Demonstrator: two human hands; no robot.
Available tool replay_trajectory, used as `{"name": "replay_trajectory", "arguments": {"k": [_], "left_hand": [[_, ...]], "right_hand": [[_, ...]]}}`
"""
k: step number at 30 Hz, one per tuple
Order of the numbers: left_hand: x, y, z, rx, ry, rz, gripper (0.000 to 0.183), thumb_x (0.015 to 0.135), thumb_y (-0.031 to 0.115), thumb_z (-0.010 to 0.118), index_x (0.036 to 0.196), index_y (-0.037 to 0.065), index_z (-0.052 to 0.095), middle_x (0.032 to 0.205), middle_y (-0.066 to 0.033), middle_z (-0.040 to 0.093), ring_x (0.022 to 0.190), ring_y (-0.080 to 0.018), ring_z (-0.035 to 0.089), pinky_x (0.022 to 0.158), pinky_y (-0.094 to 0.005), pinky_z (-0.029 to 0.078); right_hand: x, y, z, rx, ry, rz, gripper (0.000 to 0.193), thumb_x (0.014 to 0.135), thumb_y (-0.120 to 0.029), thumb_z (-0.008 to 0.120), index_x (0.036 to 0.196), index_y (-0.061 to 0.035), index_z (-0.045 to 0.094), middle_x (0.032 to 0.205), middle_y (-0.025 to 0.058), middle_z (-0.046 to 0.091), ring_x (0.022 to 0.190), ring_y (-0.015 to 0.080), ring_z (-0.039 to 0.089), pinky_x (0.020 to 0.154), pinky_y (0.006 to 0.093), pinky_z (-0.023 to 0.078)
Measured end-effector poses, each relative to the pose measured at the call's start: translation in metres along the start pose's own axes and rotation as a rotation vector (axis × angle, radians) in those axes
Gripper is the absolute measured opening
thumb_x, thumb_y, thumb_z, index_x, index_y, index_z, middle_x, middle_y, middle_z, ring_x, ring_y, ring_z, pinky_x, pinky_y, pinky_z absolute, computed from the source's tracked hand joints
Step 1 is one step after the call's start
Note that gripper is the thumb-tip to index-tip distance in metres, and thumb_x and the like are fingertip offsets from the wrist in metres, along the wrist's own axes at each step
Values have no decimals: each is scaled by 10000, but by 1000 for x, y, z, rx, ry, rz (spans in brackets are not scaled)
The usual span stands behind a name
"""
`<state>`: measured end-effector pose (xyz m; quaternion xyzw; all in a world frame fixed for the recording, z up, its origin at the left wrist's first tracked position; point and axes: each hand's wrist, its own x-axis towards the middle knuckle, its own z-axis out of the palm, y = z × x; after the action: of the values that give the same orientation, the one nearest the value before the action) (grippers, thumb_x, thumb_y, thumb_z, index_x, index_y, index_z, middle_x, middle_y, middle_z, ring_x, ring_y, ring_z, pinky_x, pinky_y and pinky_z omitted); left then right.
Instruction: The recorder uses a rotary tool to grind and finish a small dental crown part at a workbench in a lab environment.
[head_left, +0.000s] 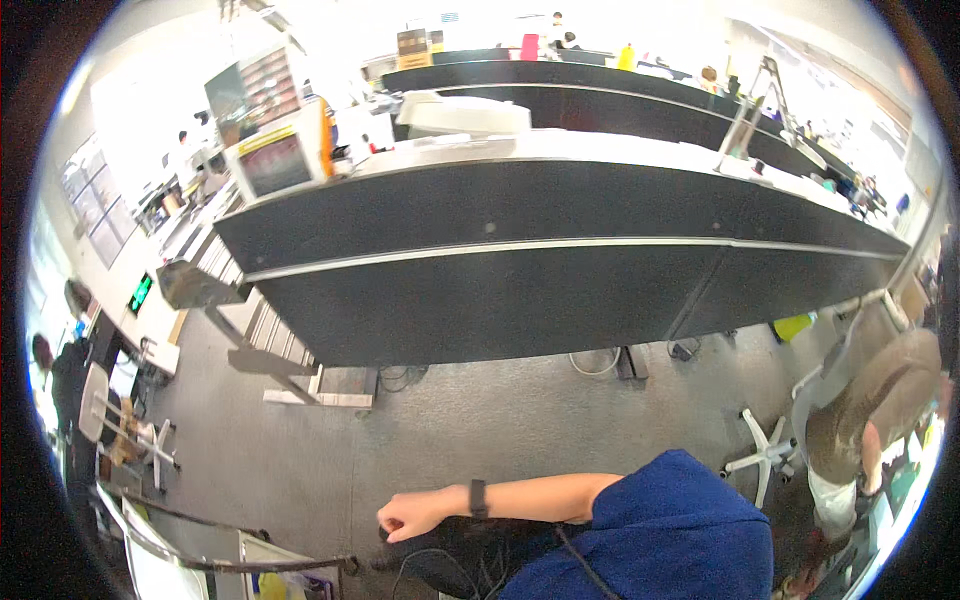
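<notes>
Grey floor (480, 425), white chair base (765, 452) on it, dark cable (686, 350)

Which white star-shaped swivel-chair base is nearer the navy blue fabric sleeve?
The white star-shaped base on the picture's right, nearer the navy blue fabric sleeve. The other white base stands across the grey floor, toward the left rim.

no lettering is legible; the green sign (140, 293) at the frame's left is too small to read.
</notes>
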<state>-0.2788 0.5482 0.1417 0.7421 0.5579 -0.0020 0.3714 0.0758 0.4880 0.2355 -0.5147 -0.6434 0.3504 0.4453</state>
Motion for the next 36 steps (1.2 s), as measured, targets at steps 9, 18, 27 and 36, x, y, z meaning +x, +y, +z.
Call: {"name": "replay_trajectory", "arguments": {"k": [9,18,27,36], "left_hand": [[17,14,8,-87,196,-80,359,834,272,666,1008,-40,633,984,-270,634,965,-422,593,846,-470,469],[29,-93,101,-515,-313,-243,462,960,408,436,923,-5,641,768,-160,648,653,-301,612,548,-395,463],[14,244,-203,-1183,-687,-845,410,908,406,618,1192,110,616,692,38,575,602,-41,479,557,-251,422],[60,304,-294,-469,-723,61,861,772,584,676,1349,-20,462,1355,-187,497,1235,-262,475,1034,-330,358]], "right_hand": [[-52,95,-4,-106,-57,597,412,907,-450,591,859,-41,613,716,99,616,634,203,544,586,363,448],[-57,126,-90,610,-152,1493,434,939,-420,561,1046,-3,610,985,94,660,908,195,642,810,329,527],[-26,29,-167,693,-484,1438,366,956,-319,492,1212,-66,554,1110,71,640,996,201,614,818,373,513],[134,-93,-170,435,-762,1084,297,923,-191,528,1184,-53,562,1065,63,644,958,177,608,763,342,504]]}}
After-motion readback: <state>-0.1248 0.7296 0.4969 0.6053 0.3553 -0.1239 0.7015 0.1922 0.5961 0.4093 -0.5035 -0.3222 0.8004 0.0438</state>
